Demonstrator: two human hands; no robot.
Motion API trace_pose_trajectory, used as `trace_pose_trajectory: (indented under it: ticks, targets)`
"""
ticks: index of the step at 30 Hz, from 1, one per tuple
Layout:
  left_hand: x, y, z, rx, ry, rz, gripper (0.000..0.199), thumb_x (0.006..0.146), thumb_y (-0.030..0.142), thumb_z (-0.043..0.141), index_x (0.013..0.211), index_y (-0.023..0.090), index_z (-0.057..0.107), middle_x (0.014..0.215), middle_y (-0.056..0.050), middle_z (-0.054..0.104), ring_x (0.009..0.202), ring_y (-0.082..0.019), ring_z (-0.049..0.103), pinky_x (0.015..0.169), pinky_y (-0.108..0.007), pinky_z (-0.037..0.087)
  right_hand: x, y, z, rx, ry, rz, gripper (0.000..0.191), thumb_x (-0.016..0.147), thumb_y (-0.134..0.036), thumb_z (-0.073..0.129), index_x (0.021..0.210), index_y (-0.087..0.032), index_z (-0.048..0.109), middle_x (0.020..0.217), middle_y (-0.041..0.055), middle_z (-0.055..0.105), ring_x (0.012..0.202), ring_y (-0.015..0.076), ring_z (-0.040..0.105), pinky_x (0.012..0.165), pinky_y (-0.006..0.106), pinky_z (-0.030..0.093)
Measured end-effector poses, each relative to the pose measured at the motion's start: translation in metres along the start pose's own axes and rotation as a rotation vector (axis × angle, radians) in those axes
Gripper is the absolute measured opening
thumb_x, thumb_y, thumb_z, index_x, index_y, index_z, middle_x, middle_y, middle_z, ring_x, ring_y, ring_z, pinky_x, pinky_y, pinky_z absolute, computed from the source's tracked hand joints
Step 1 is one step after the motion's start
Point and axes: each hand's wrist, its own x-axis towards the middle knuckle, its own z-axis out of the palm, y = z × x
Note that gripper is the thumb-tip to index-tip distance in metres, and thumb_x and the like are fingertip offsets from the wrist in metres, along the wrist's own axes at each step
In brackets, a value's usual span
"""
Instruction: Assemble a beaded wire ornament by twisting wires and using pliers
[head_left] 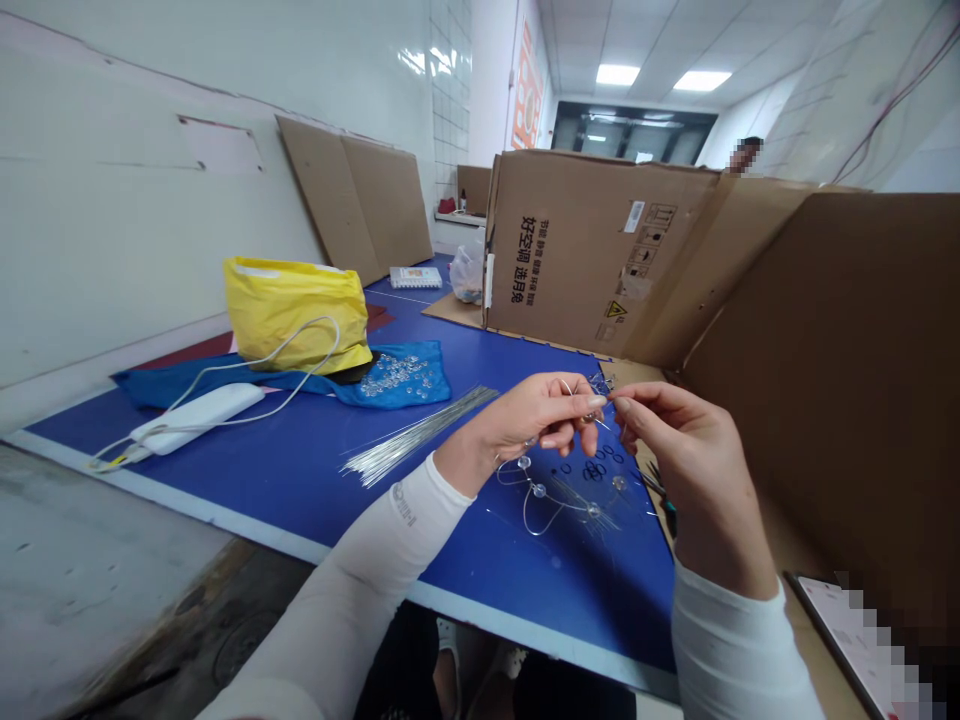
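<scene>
One half-hidden wire [567, 387] in pinched left hand [541, 412], right hand [688, 440] likewise pinched, contents unclear

Blue table [300, 475] under beaded wire [539, 491], black rings [595, 471]

My left arm [352, 590], in a white sleeve, slants up from the bottom edge of the frame, and the cuff stops short of my bare left wrist [459, 462]. My left grip [547, 412] lies just right of centre, thumb straight and pressed toward the index finger, the others curled beneath. My right arm [739, 650] rises steeply at lower right to my right wrist [731, 555]. There my right grip [686, 435] leans left, thumb and index tips pinched together. The 2 sets of fingertips nearly meet.
</scene>
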Motion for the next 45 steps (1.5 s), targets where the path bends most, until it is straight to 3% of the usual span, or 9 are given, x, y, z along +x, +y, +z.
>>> trace_pose_trajectory:
  ticks: [8, 25, 41, 45]
  targets:
    - [0.0003, -0.0002, 0.0, 0.031, 0.007, -0.034, 0.028, 0.093, 0.036, 0.068, 0.082, 0.017, 0.052, 0.061, -0.001, 0.071, 0.034, -0.001, 0.04, 0.041, -0.016, 0.031, 0.0023, 0.0042, -0.0032, 0.025, -0.001, -0.011, 0.018, 0.074, -0.036, 0.082, 0.073, -0.02, 0.075, 0.058, -0.0011, 0.062, 0.047, 0.0099, 0.051, 0.044, 0.024, 0.042]
    - [0.0005, -0.0023, -0.003, 0.042, -0.03, -0.011, 0.03, 0.094, 0.039, 0.068, 0.081, 0.017, 0.053, 0.062, 0.0, 0.071, 0.035, -0.001, 0.04, 0.042, -0.017, 0.032, 0.0001, 0.0021, -0.0049, -0.018, 0.009, 0.009, 0.017, 0.075, -0.036, 0.083, 0.074, -0.02, 0.077, 0.059, -0.0009, 0.063, 0.05, 0.0098, 0.049, 0.046, 0.023, 0.039]
    - [-0.0018, -0.0007, -0.003, 0.121, -0.016, -0.003, 0.032, 0.102, 0.045, 0.056, 0.086, 0.018, 0.051, 0.06, 0.001, 0.069, 0.034, -0.001, 0.037, 0.044, -0.017, 0.035, -0.0026, 0.0049, -0.0074, -0.114, -0.006, -0.072, 0.015, 0.079, -0.035, 0.079, 0.081, -0.02, 0.078, 0.061, -0.0014, 0.061, 0.055, 0.0104, 0.048, 0.049, 0.025, 0.034]
    - [-0.0027, -0.0005, -0.0047, 0.113, -0.033, 0.013, 0.033, 0.101, 0.047, 0.058, 0.086, 0.018, 0.051, 0.06, 0.0, 0.069, 0.035, -0.002, 0.041, 0.041, -0.016, 0.029, -0.0044, 0.0037, -0.0062, -0.145, -0.013, -0.091, 0.013, 0.081, -0.033, 0.078, 0.081, -0.02, 0.078, 0.062, -0.0015, 0.062, 0.056, 0.0105, 0.047, 0.05, 0.025, 0.034]
